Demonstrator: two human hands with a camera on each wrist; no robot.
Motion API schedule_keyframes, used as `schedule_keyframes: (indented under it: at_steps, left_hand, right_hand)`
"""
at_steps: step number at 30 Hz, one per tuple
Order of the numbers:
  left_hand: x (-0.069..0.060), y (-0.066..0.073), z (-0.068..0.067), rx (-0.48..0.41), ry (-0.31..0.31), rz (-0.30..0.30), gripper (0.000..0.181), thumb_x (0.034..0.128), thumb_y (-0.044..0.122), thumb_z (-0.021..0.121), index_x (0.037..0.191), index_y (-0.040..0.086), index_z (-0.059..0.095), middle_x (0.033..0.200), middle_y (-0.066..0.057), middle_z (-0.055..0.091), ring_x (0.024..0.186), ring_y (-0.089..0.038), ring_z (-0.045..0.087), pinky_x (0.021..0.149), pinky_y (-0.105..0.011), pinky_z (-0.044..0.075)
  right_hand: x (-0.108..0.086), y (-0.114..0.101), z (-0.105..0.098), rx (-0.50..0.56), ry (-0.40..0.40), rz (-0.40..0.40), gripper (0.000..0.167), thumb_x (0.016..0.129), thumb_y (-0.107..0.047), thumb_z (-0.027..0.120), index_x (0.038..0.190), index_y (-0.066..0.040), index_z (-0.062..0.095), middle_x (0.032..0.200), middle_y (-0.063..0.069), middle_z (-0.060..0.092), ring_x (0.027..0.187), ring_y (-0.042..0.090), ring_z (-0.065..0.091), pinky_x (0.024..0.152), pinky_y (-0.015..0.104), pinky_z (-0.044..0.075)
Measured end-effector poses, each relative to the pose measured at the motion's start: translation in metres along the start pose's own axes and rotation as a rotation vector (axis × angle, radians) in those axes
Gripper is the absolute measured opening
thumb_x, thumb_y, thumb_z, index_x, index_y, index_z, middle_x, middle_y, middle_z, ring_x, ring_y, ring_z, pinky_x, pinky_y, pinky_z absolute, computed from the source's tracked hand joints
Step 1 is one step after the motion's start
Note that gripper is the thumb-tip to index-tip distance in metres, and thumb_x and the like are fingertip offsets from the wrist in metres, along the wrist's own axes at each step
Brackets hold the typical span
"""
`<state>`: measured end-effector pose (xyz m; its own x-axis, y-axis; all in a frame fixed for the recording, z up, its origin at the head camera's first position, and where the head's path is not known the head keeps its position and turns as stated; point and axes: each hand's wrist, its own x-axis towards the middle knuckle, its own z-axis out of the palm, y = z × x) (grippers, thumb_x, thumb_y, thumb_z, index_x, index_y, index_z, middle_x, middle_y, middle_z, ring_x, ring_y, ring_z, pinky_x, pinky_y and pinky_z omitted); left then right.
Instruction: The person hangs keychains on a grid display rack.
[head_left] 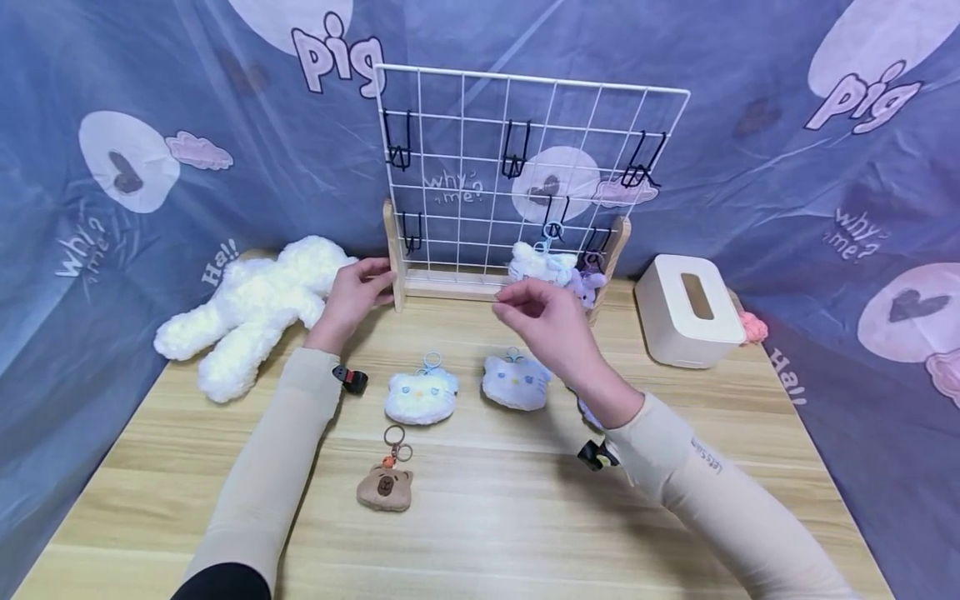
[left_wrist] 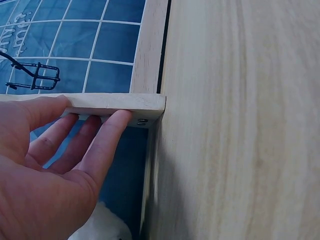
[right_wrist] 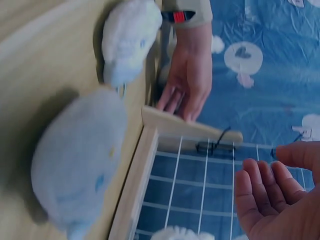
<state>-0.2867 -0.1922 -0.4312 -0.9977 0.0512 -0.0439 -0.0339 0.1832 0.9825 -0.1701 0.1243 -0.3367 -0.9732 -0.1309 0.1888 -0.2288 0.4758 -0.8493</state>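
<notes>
The curtain [head_left: 187, 83] reads "pig", "why me?" and "Ha!!". At left, a white plush [head_left: 262, 300] lies beside the left hand [head_left: 352, 300], whose extended fingertips and thumb touch the left post [head_left: 394, 250] of the rack [head_left: 450, 288]; a mark on that post is too small to read. On the table [head_left: 480, 517] lie a brown charm [head_left: 385, 489], a white charm [head_left: 422, 397] and a grey charm [head_left: 513, 385]. The right hand [head_left: 551, 325], thumb apart from loosely bent fingers, hovers near a hanging charm [head_left: 528, 260] on the rack. A purple charm [head_left: 587, 287] follows. The right sleeve [head_left: 735, 492] bears print beginning "Let's"; beyond stands a tissue box [head_left: 675, 325].
</notes>
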Motion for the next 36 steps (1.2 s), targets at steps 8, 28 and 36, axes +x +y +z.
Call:
schedule_keyframes:
  at_steps: [8,28,36]
  left_hand:
    - [0.002,-0.001,-0.002,-0.009,0.01,0.005,0.045,0.1147,0.015,0.065,0.156,-0.003,0.061,0.149,-0.025,0.061,0.117,-0.02,0.07,0.095,-0.024,0.072]
    - [0.004,-0.005,-0.001,-0.001,0.012,0.017,0.043,0.1146,0.013,0.065,0.153,-0.005,0.062,0.148,-0.026,0.063,0.12,-0.025,0.07,0.095,-0.024,0.072]
    - [0.003,-0.004,0.0,-0.01,0.005,0.006,0.045,0.1143,0.014,0.065,0.155,-0.005,0.061,0.147,-0.027,0.061,0.124,-0.03,0.07,0.106,-0.036,0.071]
  right_hand:
    - [-0.013,-0.008,0.029,0.028,-0.11,0.01,0.017,0.102,-0.014,0.083,0.115,-0.005,0.081,0.11,0.01,0.084,0.093,0.017,0.076,0.083,0.02,0.066]
    - [-0.047,-0.004,0.079,0.052,-0.294,-0.002,0.018,0.1,-0.012,0.083,0.115,-0.004,0.082,0.102,0.006,0.084,0.089,0.005,0.073,0.082,0.018,0.066]
    - [-0.056,-0.005,0.087,0.064,-0.325,0.005,0.016,0.1,-0.01,0.083,0.115,-0.005,0.082,0.103,0.005,0.083,0.088,0.004,0.072,0.082,0.018,0.065]
